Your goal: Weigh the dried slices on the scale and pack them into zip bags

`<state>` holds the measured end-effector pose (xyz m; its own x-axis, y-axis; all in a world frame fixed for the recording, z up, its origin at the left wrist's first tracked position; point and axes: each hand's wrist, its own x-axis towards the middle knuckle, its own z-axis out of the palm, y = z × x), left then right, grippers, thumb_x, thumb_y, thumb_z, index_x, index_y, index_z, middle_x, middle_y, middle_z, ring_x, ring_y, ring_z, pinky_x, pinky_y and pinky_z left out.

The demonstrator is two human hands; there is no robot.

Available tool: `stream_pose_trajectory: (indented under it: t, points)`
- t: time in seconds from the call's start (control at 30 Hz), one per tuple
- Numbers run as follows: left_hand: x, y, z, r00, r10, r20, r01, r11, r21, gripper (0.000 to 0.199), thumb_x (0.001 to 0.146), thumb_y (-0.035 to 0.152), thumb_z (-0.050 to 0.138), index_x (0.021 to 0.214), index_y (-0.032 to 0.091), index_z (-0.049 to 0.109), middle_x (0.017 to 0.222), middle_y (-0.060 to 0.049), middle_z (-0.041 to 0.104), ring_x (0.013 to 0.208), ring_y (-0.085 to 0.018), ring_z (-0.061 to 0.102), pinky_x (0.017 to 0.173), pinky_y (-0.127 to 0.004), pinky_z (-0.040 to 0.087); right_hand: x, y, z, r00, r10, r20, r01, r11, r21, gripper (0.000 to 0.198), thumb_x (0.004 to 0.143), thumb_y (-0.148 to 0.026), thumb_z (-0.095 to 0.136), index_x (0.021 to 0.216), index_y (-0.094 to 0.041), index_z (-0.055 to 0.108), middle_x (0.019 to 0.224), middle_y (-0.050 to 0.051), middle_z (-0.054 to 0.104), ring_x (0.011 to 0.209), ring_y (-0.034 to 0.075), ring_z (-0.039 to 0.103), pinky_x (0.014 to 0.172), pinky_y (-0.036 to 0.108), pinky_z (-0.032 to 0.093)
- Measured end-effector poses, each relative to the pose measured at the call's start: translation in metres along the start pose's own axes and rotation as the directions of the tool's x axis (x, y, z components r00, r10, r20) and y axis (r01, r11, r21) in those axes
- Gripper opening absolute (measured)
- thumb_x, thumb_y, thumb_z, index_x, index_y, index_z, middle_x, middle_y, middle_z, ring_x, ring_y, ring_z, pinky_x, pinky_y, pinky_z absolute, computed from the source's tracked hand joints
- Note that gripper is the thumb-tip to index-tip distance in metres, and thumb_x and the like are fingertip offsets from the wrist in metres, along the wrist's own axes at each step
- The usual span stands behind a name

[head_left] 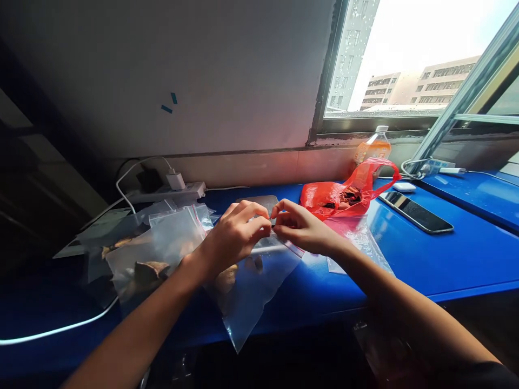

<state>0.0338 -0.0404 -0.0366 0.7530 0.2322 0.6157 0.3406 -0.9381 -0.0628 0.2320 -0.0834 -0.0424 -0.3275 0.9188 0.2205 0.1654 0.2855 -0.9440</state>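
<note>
My left hand (243, 227) and my right hand (300, 226) meet fingertip to fingertip above the desk, both curled in a pinch. What they hold between them is too small and hidden to make out. Just below them lies a clear zip-lock bag (259, 289) with a red-lined zip edge and brown dried pieces (226, 279) inside; one corner hangs over the desk's front edge. Behind my fingers a flat grey object (259, 202) is partly covered. Left of my left wrist are several more zip-lock bags (172, 229), some holding brown dried pieces (151, 271).
A red plastic bag (324, 194) with dark reddish-brown pieces stands open at the right, over another clear bag (360, 243). Beyond are a phone (421, 212), a white case (404, 187) and an orange drink bottle (375, 145). A power strip (194, 190) and white cables lie at back left.
</note>
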Motion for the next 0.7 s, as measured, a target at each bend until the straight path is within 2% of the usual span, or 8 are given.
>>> stream_pose_trajectory:
  t: [0.1,0.2,0.37,0.43,0.5,0.57,0.63,0.7]
  points:
    - [-0.001,-0.001,0.001,1.000,0.027,-0.013,-0.027,1.000,-0.011,0.012,0.095,0.019,0.055,0.087,0.020,0.064,0.100,-0.007,0.066,0.098,-0.021,0.056,0.086,-0.036,0.046,0.000,0.005,0.002,0.998,-0.002,0.060,-0.001,0.998,0.056,0.025,0.076,-0.024,0.057,0.094,-0.022,0.039,0.062,-0.010,0.046,0.053,0.006,0.037,0.050,0.020,0.030]
    - [0.000,-0.001,-0.001,0.999,0.034,0.001,-0.034,0.999,-0.009,0.015,0.095,0.020,0.054,0.084,0.020,0.064,0.098,-0.006,0.068,0.100,-0.022,0.056,0.087,-0.036,0.045,0.000,0.009,0.005,0.998,0.003,0.057,-0.003,1.000,0.000,0.021,0.077,-0.022,0.052,0.092,-0.023,0.038,0.063,-0.010,0.044,0.053,0.007,0.035,0.049,0.020,0.027]
    - [0.000,-0.001,-0.001,0.994,0.062,0.093,-0.056,0.996,-0.067,0.018,0.096,0.021,0.053,0.082,0.021,0.065,0.093,-0.003,0.070,0.102,-0.022,0.055,0.092,-0.036,0.042,0.008,0.016,0.004,0.993,-0.041,-0.114,0.012,0.970,-0.243,0.010,0.075,-0.016,0.047,0.080,-0.021,0.040,0.065,-0.007,0.041,0.058,0.008,0.036,0.051,0.021,0.028]
    - [-0.001,-0.005,0.001,0.993,0.040,0.112,-0.028,0.994,-0.104,0.016,0.095,0.020,0.054,0.084,0.022,0.065,0.091,-0.003,0.070,0.104,-0.022,0.056,0.093,-0.037,0.041,0.010,0.015,0.001,0.989,-0.053,-0.137,0.013,0.962,-0.272,0.007,0.075,-0.017,0.049,0.077,-0.020,0.043,0.065,-0.006,0.042,0.059,0.008,0.038,0.052,0.022,0.029]
    - [-0.003,-0.011,0.001,0.993,-0.021,0.116,0.035,0.993,-0.113,0.014,0.094,0.020,0.054,0.086,0.022,0.066,0.092,-0.004,0.069,0.103,-0.021,0.057,0.093,-0.037,0.042,0.009,0.011,-0.002,0.994,-0.073,-0.077,0.052,0.968,-0.246,0.003,0.079,-0.022,0.051,0.080,-0.019,0.050,0.065,-0.005,0.046,0.059,0.009,0.041,0.053,0.022,0.032]
    - [-0.004,-0.016,0.000,0.990,-0.086,0.111,0.098,0.989,-0.107,0.013,0.094,0.019,0.054,0.089,0.021,0.066,0.095,-0.005,0.067,0.099,-0.020,0.059,0.091,-0.038,0.044,0.006,0.005,-0.004,0.995,-0.096,0.002,0.094,0.966,-0.242,0.014,0.084,-0.031,0.055,0.087,-0.017,0.057,0.070,-0.003,0.054,0.064,0.010,0.047,0.058,0.023,0.036]
    - [-0.004,-0.019,-0.003,0.989,-0.113,0.098,0.124,0.986,-0.112,0.012,0.094,0.019,0.053,0.089,0.021,0.064,0.096,-0.005,0.066,0.095,-0.020,0.059,0.089,-0.037,0.044,0.001,0.000,-0.003,0.995,-0.090,0.033,0.096,0.947,-0.306,0.024,0.087,-0.041,0.058,0.092,-0.017,0.062,0.079,0.001,0.061,0.073,0.012,0.053,0.064,0.024,0.040]
    - [-0.004,-0.022,-0.007,0.990,-0.117,0.079,0.125,0.985,-0.119,0.012,0.094,0.020,0.052,0.088,0.020,0.063,0.095,-0.004,0.066,0.094,-0.019,0.058,0.089,-0.036,0.044,-0.002,-0.004,-0.003,0.996,-0.086,0.023,0.088,0.912,-0.401,0.031,0.087,-0.048,0.059,0.087,-0.017,0.063,0.080,0.002,0.063,0.074,0.013,0.054,0.064,0.024,0.039]
